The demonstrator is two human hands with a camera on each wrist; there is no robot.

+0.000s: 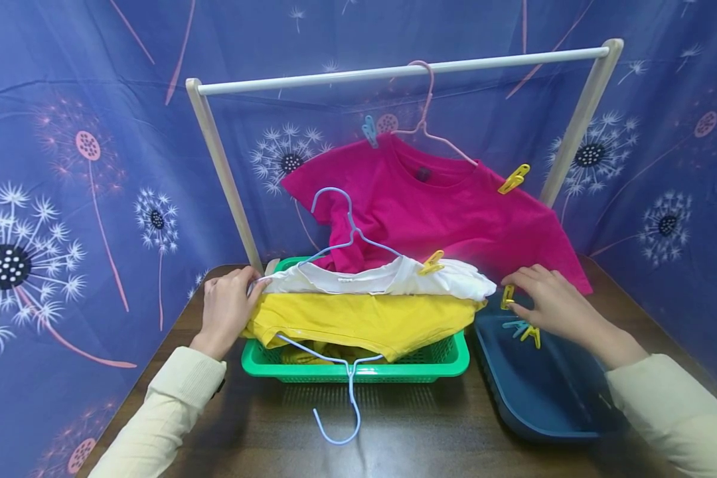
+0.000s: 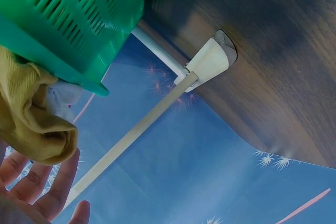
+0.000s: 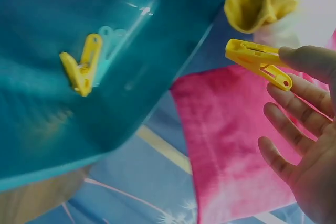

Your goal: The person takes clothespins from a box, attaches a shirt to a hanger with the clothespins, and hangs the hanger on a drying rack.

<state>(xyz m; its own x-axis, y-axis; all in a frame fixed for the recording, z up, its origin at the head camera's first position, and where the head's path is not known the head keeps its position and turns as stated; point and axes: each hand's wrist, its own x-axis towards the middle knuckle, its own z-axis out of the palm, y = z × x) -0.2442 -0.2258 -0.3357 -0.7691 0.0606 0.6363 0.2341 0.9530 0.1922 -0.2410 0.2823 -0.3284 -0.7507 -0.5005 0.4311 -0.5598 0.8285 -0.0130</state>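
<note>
In the head view, my left hand (image 1: 230, 302) pinches the left end of a white shirt (image 1: 358, 275), which carries a yellow clothespin (image 1: 431, 263) near its right shoulder. A yellow shirt (image 1: 358, 318) lies in front of it over the green basket (image 1: 358, 375). The remaining fingers (image 2: 62, 184) extend beside the yellow cloth in the left wrist view. Between thumb and index finger, my right hand (image 1: 552, 309) holds another yellow clothespin (image 3: 257, 59) above the dark blue tub (image 1: 508, 398). Light blue hangers show at the white shirt (image 1: 351, 226) and the yellow shirt (image 1: 351, 392).
Behind stands a rack with a white rail (image 1: 311, 79). From it hangs a magenta shirt (image 1: 442, 206) on a pink hanger (image 1: 427, 106), with a blue clothespin (image 1: 370, 131) and a yellow clothespin (image 1: 514, 179). Inside the tub lie blue (image 3: 109, 45) and yellow (image 3: 84, 66) clothespins.
</note>
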